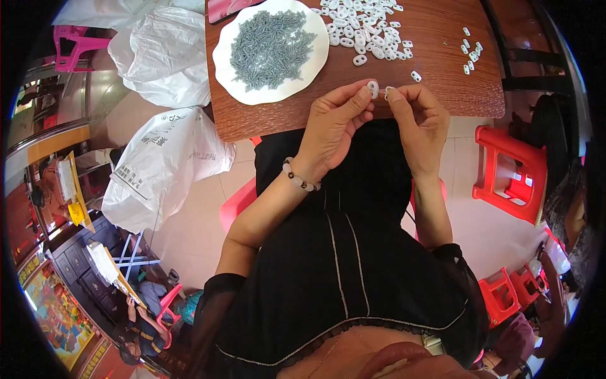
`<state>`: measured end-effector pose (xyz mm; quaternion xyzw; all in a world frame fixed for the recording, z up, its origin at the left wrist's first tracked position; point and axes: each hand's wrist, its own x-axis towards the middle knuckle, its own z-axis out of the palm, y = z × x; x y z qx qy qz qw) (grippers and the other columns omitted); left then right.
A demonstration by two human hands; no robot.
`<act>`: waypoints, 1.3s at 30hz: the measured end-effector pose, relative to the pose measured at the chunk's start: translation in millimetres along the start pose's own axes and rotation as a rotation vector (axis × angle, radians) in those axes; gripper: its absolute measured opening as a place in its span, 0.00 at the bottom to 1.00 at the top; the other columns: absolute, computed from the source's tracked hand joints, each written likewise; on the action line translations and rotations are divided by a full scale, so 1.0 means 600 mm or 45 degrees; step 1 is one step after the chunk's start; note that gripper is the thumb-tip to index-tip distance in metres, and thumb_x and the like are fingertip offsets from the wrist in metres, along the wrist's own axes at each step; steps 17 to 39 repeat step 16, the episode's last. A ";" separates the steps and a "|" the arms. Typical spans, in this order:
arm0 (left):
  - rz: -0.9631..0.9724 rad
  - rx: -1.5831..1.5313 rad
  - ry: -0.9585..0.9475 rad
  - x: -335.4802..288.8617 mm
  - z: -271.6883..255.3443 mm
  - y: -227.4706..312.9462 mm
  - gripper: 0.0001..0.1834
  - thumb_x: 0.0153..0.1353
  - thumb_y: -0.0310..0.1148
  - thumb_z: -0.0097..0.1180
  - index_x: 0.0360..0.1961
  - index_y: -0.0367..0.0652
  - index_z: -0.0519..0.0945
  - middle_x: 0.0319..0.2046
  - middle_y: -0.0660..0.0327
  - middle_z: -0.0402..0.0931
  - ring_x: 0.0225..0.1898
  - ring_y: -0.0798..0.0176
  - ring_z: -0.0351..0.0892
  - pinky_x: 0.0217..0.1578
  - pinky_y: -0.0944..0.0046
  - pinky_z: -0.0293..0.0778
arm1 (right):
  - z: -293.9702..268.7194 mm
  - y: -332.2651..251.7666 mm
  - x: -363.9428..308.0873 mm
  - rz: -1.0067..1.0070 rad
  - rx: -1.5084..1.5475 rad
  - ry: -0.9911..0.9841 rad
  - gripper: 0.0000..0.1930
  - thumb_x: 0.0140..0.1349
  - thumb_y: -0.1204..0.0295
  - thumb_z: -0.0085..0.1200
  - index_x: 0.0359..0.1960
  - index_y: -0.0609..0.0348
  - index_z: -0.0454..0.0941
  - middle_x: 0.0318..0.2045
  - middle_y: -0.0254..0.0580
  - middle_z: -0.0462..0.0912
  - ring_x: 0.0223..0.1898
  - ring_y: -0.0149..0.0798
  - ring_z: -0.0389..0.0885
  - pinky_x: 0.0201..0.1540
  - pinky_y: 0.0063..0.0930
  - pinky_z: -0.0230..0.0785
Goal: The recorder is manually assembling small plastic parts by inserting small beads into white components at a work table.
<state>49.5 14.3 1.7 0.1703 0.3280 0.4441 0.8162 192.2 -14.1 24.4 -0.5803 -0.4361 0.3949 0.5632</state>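
Note:
My left hand (pixel 341 117), with a beaded bracelet (pixel 298 177) at its wrist, pinches a small white oval piece with holes (pixel 373 88) between thumb and fingertips. Close beside it, my right hand (pixel 420 120) is closed in a pinch on a small pale piece (pixel 388 93), mostly hidden by the fingertips. Both hands are over the near edge of the brown wooden table (pixel 303 110). Beyond them lies a loose pile of similar white two-holed pieces (pixel 360 28). One lone white piece (pixel 415 76) rests just beyond my right hand.
A scalloped white plate (pixel 223 60) heaped with small grey rods (pixel 268 50) stands at the table's left. A few paired pieces (pixel 470 57) lie at the right. White sacks (pixel 167 170) are on the left, a red stool (pixel 514 174) on the right. Other people sit farther off.

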 end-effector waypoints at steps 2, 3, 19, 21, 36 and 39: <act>0.010 0.004 -0.009 0.000 0.002 -0.001 0.13 0.62 0.29 0.59 0.48 0.37 0.81 0.39 0.63 0.81 0.36 0.73 0.77 0.37 0.74 0.74 | 0.000 -0.003 0.000 -0.005 -0.023 0.010 0.06 0.62 0.74 0.58 0.31 0.65 0.78 0.25 0.30 0.81 0.27 0.18 0.75 0.31 0.14 0.67; 0.026 0.022 -0.011 0.000 0.003 0.000 0.13 0.62 0.29 0.59 0.48 0.37 0.81 0.39 0.63 0.82 0.36 0.74 0.77 0.37 0.74 0.74 | 0.001 -0.004 0.000 -0.010 -0.045 0.019 0.06 0.62 0.74 0.58 0.30 0.65 0.78 0.25 0.30 0.81 0.27 0.18 0.75 0.31 0.14 0.67; 0.206 0.335 -0.063 -0.003 0.014 0.007 0.13 0.59 0.29 0.63 0.45 0.35 0.82 0.38 0.61 0.83 0.36 0.74 0.79 0.35 0.73 0.74 | -0.001 -0.002 -0.003 -0.031 0.026 -0.016 0.06 0.61 0.73 0.59 0.33 0.65 0.80 0.26 0.33 0.83 0.28 0.22 0.79 0.34 0.16 0.70; 0.206 0.335 -0.063 -0.003 0.014 0.007 0.13 0.59 0.29 0.63 0.45 0.35 0.82 0.38 0.61 0.83 0.36 0.74 0.79 0.35 0.73 0.74 | -0.001 -0.002 -0.003 -0.031 0.026 -0.016 0.06 0.61 0.73 0.59 0.33 0.65 0.80 0.26 0.33 0.83 0.28 0.22 0.79 0.34 0.16 0.70; 0.206 0.335 -0.063 -0.003 0.014 0.007 0.13 0.59 0.29 0.63 0.45 0.35 0.82 0.38 0.61 0.83 0.36 0.74 0.79 0.35 0.73 0.74 | -0.001 -0.002 -0.003 -0.031 0.026 -0.016 0.06 0.61 0.73 0.59 0.33 0.65 0.80 0.26 0.33 0.83 0.28 0.22 0.79 0.34 0.16 0.70; 0.206 0.335 -0.063 -0.003 0.014 0.007 0.13 0.59 0.29 0.63 0.45 0.35 0.82 0.38 0.61 0.83 0.36 0.74 0.79 0.35 0.73 0.74 | -0.001 -0.002 -0.003 -0.031 0.026 -0.016 0.06 0.61 0.73 0.59 0.33 0.65 0.80 0.26 0.33 0.83 0.28 0.22 0.79 0.34 0.16 0.70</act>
